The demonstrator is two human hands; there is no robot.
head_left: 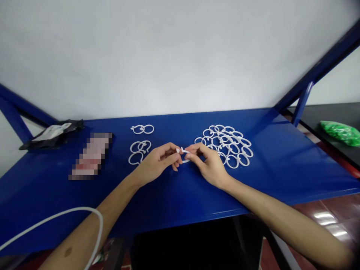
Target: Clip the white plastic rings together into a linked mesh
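Between my two hands, over the middle of the blue table, is a white plastic snap ring (186, 161), like a shower curtain ring, with a gap at its top. My left hand (157, 163) pinches the ring near its knobbed end. On the other side, my right hand (210, 165) grips it between thumb and fingers. Part of the ring is hidden by the fingers. A pile of similar rings (225, 139) lies just beyond my right hand. Several more rings (142, 129) lie in two small groups beyond my left hand, some overlapping.
The blue table (180, 202) runs to a pale wall (180, 56). A black plastic package (52, 135) and a pixelated flat object (91, 155) lie left. A white cord (70, 208) loops across my left forearm. Right, a green bag (341, 133) rests on a dark surface beyond the blue frame.
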